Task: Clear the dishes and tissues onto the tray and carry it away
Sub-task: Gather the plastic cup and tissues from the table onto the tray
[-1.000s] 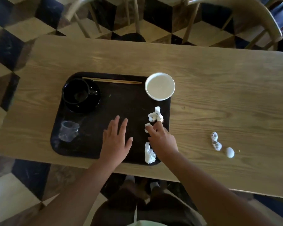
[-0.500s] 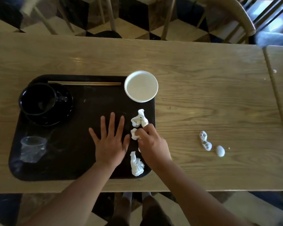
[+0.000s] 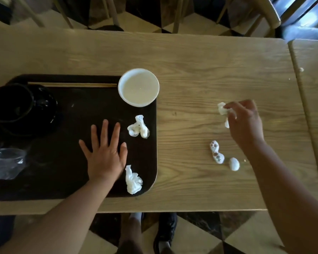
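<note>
A black tray lies on the left of the wooden table. It holds a black cup on a saucer, chopsticks, a crushed clear plastic cup, a white bowl overhanging its far right corner, and two crumpled tissues. My left hand rests flat on the tray, fingers spread. My right hand hovers over the table's right part, pinching a white tissue. Just below it lie a stained tissue and a small tissue ball.
A second table butts against the right side, with a gap between them. Wooden chairs stand along the far side on a chequered floor. My feet show under the near edge.
My right hand lifted the small tissue off the tray's right side and swung right, over the bare table above the two loose tissues. My left hand stayed flat on the tray.
</note>
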A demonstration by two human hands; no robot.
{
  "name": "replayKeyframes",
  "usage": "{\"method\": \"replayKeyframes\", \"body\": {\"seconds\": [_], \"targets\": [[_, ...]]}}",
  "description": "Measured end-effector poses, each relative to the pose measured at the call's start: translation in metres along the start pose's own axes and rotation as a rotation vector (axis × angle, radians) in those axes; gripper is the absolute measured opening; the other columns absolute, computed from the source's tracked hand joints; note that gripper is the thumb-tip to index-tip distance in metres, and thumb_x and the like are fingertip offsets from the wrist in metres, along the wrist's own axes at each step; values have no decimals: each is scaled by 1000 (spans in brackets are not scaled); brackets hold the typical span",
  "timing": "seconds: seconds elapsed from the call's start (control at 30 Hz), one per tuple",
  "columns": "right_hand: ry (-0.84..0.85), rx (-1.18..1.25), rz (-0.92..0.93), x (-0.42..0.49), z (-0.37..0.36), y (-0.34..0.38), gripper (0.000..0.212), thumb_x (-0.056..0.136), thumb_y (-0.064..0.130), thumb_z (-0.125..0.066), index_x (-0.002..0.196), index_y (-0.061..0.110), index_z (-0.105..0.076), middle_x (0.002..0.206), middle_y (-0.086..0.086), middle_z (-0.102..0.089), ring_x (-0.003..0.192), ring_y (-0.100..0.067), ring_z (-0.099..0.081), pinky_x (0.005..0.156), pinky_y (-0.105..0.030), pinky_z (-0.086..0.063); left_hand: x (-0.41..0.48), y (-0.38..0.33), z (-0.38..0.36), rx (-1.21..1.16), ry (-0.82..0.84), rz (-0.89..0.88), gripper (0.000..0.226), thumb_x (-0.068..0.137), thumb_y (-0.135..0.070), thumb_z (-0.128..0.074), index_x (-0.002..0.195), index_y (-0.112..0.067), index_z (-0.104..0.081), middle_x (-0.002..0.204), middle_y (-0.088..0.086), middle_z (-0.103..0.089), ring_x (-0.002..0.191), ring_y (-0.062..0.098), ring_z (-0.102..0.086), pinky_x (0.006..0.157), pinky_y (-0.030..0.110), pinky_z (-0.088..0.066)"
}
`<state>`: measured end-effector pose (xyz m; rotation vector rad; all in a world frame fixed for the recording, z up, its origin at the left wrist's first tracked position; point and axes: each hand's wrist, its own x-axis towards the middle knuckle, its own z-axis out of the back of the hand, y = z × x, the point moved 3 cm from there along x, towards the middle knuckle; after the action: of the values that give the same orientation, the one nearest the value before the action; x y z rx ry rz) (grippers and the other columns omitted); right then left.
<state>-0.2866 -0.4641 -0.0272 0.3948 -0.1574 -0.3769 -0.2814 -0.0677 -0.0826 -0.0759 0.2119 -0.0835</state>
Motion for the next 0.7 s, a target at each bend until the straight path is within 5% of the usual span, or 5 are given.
{"method": "replayKeyframes", "body": {"seconds": [0.27, 0.53, 0.63, 0.7], "targets": [[45, 17, 138, -18, -18, 1, 23, 74, -7, -65, 90, 8, -71, 86, -12, -63, 80, -37, -61, 63, -33, -46, 1, 0, 1, 1, -21, 21, 63, 95, -52, -20, 155, -36, -13, 167, 3, -10, 153, 33, -3, 115, 70, -8], [616, 92, 363, -214, -21, 35, 54, 60, -12, -71, 92, 30, -60, 94, 8, -55, 81, -10, -60, 65, -16, -51, 1, -1, 3, -25, -22, 32, 61, 96, -48, -28, 155, -37, -15, 167, 1, -9, 153, 32, -2, 116, 69, -7], [744, 65, 306, -209, -13, 31, 46, 76, -6, -60, 96, 35, -60, 102, 13, -54, 82, -3, -60, 67, -6, -40, 1, -2, 2, -33, -39, 27, 61, 96, -49, -28, 154, -37, -16, 167, 1, -9, 153, 32, -2, 116, 69, -6], [660, 123, 254, -175, -2, 24, 37, 85, -5, -59, 99, 30, -65, 106, 8, -57, 79, -3, -61, 66, -11, -48, 2, -1, 0, -23, -42, 25, 61, 96, -50, -25, 154, -36, -16, 167, 1, -10, 153, 32, -3, 116, 69, -6]]}}
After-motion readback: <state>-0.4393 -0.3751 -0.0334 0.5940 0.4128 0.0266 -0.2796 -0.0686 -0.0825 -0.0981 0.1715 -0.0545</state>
